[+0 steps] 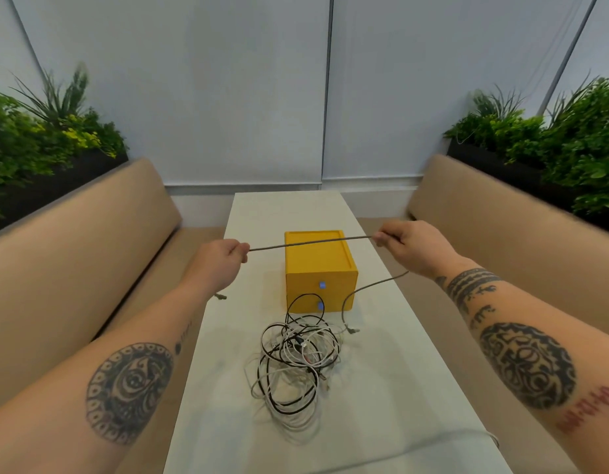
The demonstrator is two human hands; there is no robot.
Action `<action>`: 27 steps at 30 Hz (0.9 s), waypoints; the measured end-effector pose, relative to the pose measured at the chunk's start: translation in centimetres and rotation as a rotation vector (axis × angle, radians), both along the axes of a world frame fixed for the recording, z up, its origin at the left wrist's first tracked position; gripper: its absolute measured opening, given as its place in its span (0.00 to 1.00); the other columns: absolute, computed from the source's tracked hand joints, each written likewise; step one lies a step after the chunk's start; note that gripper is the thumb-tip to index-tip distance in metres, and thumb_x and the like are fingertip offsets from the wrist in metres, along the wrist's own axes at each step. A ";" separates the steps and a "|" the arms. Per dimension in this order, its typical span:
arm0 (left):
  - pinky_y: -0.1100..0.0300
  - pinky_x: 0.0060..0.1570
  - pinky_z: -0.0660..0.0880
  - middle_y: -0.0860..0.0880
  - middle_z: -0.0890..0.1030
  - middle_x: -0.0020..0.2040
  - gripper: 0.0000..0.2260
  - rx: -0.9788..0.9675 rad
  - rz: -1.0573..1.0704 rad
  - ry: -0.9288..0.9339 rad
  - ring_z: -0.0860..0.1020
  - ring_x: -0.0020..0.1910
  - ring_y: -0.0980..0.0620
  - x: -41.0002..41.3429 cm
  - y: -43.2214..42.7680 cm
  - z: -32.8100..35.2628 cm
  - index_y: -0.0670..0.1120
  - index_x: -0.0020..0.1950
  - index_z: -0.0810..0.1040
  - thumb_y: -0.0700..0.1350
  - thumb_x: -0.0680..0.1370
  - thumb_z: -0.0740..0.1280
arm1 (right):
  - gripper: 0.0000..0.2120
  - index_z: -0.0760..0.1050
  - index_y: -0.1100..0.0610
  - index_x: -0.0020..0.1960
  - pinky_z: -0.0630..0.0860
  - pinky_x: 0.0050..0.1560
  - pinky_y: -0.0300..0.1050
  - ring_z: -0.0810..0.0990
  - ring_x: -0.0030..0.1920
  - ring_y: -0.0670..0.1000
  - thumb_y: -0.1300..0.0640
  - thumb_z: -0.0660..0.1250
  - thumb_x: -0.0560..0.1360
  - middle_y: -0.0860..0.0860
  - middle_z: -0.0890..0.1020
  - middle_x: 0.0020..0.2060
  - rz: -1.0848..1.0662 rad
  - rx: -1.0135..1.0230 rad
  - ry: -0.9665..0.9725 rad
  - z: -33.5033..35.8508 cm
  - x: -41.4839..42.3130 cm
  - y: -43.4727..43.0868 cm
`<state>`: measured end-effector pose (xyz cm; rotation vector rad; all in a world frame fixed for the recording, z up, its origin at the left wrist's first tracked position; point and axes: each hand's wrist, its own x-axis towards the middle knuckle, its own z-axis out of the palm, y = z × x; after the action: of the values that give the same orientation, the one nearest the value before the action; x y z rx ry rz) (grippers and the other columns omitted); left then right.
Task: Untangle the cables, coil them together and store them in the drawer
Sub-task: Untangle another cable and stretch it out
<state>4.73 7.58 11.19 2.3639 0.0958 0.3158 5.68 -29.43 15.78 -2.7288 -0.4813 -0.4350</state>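
Grip at 9 o'clock: left hand (224,265) pinched grey cable (310,243), taut above yellow drawer box (318,268).
Tangle: black and white cables (296,364) lay heaped on table (381,388), at 6 o'clock from box.
Grip at 3 o'clock: right hand (409,248) pinched same cable.

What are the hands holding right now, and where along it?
The left hand and right hand pinch one grey cable, stretched between them: left near one end, right farther along.
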 end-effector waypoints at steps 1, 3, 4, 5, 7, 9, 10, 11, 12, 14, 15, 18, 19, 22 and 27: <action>0.55 0.39 0.76 0.50 0.80 0.37 0.18 0.007 0.006 0.004 0.75 0.37 0.49 0.1 -0.1 -0.3 0.52 0.36 0.80 0.56 0.81 0.59 | 0.13 0.79 0.48 0.46 0.70 0.39 0.46 0.74 0.34 0.46 0.45 0.59 0.82 0.44 0.77 0.31 -0.003 0.042 0.011 -0.2 -0.1 0.3; 0.57 0.39 0.71 0.52 0.79 0.36 0.20 -0.011 0.009 0.012 0.76 0.39 0.48 -0.2 -0.9 -0.5 0.52 0.39 0.81 0.58 0.82 0.56 | 0.13 0.80 0.49 0.47 0.70 0.39 0.45 0.76 0.35 0.46 0.46 0.59 0.82 0.46 0.80 0.34 0.012 0.099 0.031 -0.7 -0.2 0.9; 0.56 0.41 0.71 0.53 0.80 0.38 0.21 -0.018 -0.009 0.013 0.77 0.41 0.48 -0.4 -1.4 -0.5 0.52 0.42 0.83 0.60 0.82 0.55 | 0.13 0.81 0.49 0.47 0.70 0.39 0.45 0.76 0.36 0.46 0.46 0.60 0.82 0.46 0.82 0.36 0.033 0.106 0.035 -0.8 -0.4 1.4; 0.56 0.44 0.71 0.54 0.81 0.42 0.23 -0.017 -0.039 0.009 0.77 0.46 0.49 -0.6 -2.1 -0.4 0.52 0.46 0.84 0.61 0.83 0.53 | 0.13 0.81 0.50 0.48 0.70 0.40 0.44 0.77 0.38 0.47 0.47 0.60 0.82 0.45 0.82 0.38 0.057 0.100 0.034 -0.8 -0.5 2.1; 0.55 0.48 0.69 0.54 0.80 0.48 0.25 -0.004 -0.102 0.013 0.76 0.51 0.50 -0.9 -3.7 0.2 0.50 0.50 0.84 0.62 0.83 0.52 | 0.13 0.81 0.49 0.49 0.72 0.40 0.45 0.78 0.40 0.48 0.46 0.60 0.82 0.44 0.82 0.39 0.108 0.078 0.023 -0.7 -0.7 3.4; 0.56 0.44 0.68 0.55 0.78 0.40 0.25 -0.048 -0.182 0.019 0.75 0.45 0.51 -1.0 -5.4 0.8 0.51 0.47 0.85 0.62 0.83 0.52 | 0.13 0.81 0.49 0.49 0.74 0.42 0.47 0.79 0.41 0.49 0.46 0.60 0.82 0.46 0.83 0.39 0.151 0.069 0.017 -0.7 -0.8 4.6; 0.57 0.41 0.68 0.55 0.76 0.36 0.25 -0.080 -0.226 0.021 0.75 0.41 0.53 -1.1 -6.1 1.0 0.52 0.45 0.85 0.63 0.83 0.52 | 0.13 0.81 0.50 0.48 0.75 0.42 0.47 0.79 0.41 0.50 0.46 0.60 0.82 0.47 0.82 0.39 0.166 0.070 0.024 -0.7 -0.9 5.2; 0.58 0.39 0.67 0.55 0.75 0.33 0.24 -0.100 -0.274 0.017 0.74 0.37 0.54 -1.2 -6.9 1.4 0.52 0.44 0.85 0.63 0.82 0.53 | 0.13 0.80 0.50 0.48 0.74 0.41 0.47 0.78 0.40 0.50 0.46 0.59 0.82 0.47 0.82 0.38 0.177 0.074 0.036 -0.7 -1.0 5.7; 0.58 0.37 0.67 0.54 0.75 0.32 0.23 -0.085 -0.319 0.000 0.73 0.35 0.56 -1.2 -7.5 1.7 0.52 0.44 0.85 0.62 0.82 0.55 | 0.13 0.80 0.50 0.48 0.73 0.39 0.46 0.78 0.38 0.49 0.46 0.59 0.82 0.47 0.81 0.37 0.187 0.085 0.051 -0.8 -1.1 6.2; 0.58 0.36 0.66 0.53 0.74 0.30 0.19 -0.039 -0.387 -0.053 0.71 0.31 0.58 -1.1 -8.3 2.2 0.52 0.43 0.84 0.59 0.82 0.59 | 0.13 0.80 0.51 0.48 0.69 0.35 0.44 0.74 0.33 0.46 0.47 0.59 0.83 0.45 0.78 0.33 0.188 0.147 0.095 -0.8 -1.3 6.9; 0.58 0.35 0.66 0.53 0.73 0.28 0.18 -0.026 -0.399 -0.083 0.70 0.29 0.59 -1.0 -8.5 2.4 0.52 0.41 0.83 0.58 0.82 0.60 | 0.13 0.79 0.51 0.48 0.68 0.33 0.44 0.72 0.31 0.46 0.47 0.59 0.83 0.45 0.76 0.31 0.183 0.192 0.115 -0.9 -1.3 7.1; 0.57 0.33 0.66 0.58 0.73 0.25 0.17 0.048 -0.371 -0.160 0.70 0.28 0.58 -0.3 -7.9 3.0 0.52 0.37 0.80 0.56 0.81 0.63 | 0.12 0.78 0.48 0.47 0.68 0.33 0.44 0.72 0.31 0.48 0.47 0.58 0.83 0.44 0.74 0.30 0.171 0.190 0.155 -0.6 -1.3 6.9; 0.56 0.34 0.68 0.57 0.74 0.25 0.17 0.070 -0.350 -0.182 0.72 0.29 0.56 -0.1 -7.5 3.1 0.52 0.36 0.80 0.56 0.81 0.64 | 0.12 0.77 0.47 0.48 0.68 0.34 0.44 0.73 0.32 0.46 0.47 0.58 0.83 0.42 0.74 0.31 0.168 0.160 0.158 -0.5 -1.2 6.7; 0.56 0.35 0.69 0.54 0.75 0.28 0.17 0.109 -0.247 -0.191 0.75 0.34 0.52 0.3 -5.8 3.3 0.53 0.34 0.77 0.56 0.81 0.64 | 0.12 0.77 0.48 0.49 0.66 0.35 0.40 0.73 0.34 0.41 0.47 0.56 0.84 0.39 0.75 0.33 0.132 0.155 0.157 0.0 -1.1 5.5; 0.59 0.33 0.66 0.54 0.76 0.30 0.16 0.170 -0.164 -0.151 0.74 0.34 0.53 -0.2 -3.5 2.8 0.50 0.36 0.78 0.55 0.81 0.63 | 0.14 0.77 0.50 0.48 0.64 0.33 0.42 0.71 0.31 0.45 0.49 0.56 0.84 0.45 0.73 0.31 0.070 0.174 0.199 -1.1 -0.8 3.4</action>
<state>4.55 4.11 13.94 2.4868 -0.2024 0.4357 4.92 -26.03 14.71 -2.5444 -0.4612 -0.1754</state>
